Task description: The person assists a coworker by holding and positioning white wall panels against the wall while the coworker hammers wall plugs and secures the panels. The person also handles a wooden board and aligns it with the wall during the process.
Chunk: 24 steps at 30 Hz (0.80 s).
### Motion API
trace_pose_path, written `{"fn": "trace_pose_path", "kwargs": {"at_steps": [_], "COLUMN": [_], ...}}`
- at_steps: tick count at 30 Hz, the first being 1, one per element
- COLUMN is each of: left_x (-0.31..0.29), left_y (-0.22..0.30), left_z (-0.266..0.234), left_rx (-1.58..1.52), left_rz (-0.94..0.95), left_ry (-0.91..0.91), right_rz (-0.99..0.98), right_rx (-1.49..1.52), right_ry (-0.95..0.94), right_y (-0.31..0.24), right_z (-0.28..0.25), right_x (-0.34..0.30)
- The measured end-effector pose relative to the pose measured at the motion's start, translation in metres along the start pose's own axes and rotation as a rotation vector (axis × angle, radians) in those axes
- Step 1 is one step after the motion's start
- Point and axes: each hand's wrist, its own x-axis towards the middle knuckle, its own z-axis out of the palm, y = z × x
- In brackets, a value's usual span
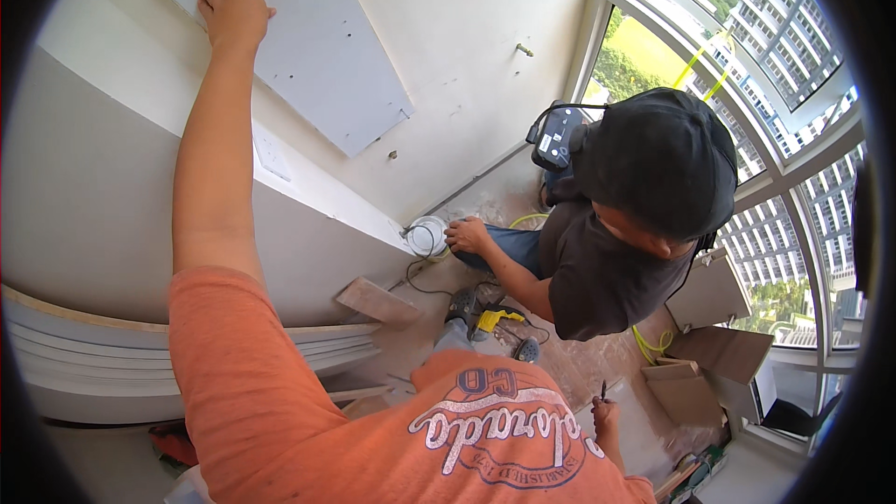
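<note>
My left hand (pixel 231 6) lies flat with fingers stretched on the upper left part of a pale grey board (pixel 313 65). The board leans at a slant against the cream wall and has several small dark holes, one beside my fingertips. Low on the right, my right hand (pixel 607 413) is closed round a slim dark pen-like thing (pixel 604 390) that points up. Its exact kind is too small to make out. That hand hangs beside my orange shirt, well away from the board.
A co-worker in a black cap (pixel 665 154) crouches right of centre, near the windows. Wall plugs (pixel 525 50) stick out of the wall (pixel 467 0). A yellow and black power tool (pixel 499 319), a white roll (pixel 427 235), boxes (pixel 686 397) and stacked white boards (pixel 103 355) lie around.
</note>
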Motion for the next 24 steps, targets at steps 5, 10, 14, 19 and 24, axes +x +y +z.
{"fn": "trace_pose_path", "kwargs": {"at_steps": [5, 10, 14, 19, 24], "left_x": [-0.029, -0.033, -0.033, -0.04, -0.035], "left_y": [0.029, 0.033, 0.04, 0.032, 0.038], "left_z": [-0.019, -0.011, -0.03, -0.024, -0.022], "left_rx": [0.156, 0.198, 0.135, 0.098, -0.024], "left_rz": [-0.077, -0.13, -0.105, -0.139, -0.195], "left_ry": [-0.33, -0.332, -0.263, -0.295, -0.266], "right_rz": [0.016, -0.058, 0.007, 0.013, 0.031], "right_rx": [-0.071, -0.088, -0.062, -0.184, -0.276], "right_ry": [-0.019, -0.02, -0.045, -0.097, -0.19], "right_y": [0.0, -0.009, -0.02, -0.017, -0.013], "right_z": [0.001, 0.0, -0.003, -0.002, -0.002], "right_x": [0.01, 0.022, 0.025, 0.026, 0.034]}}
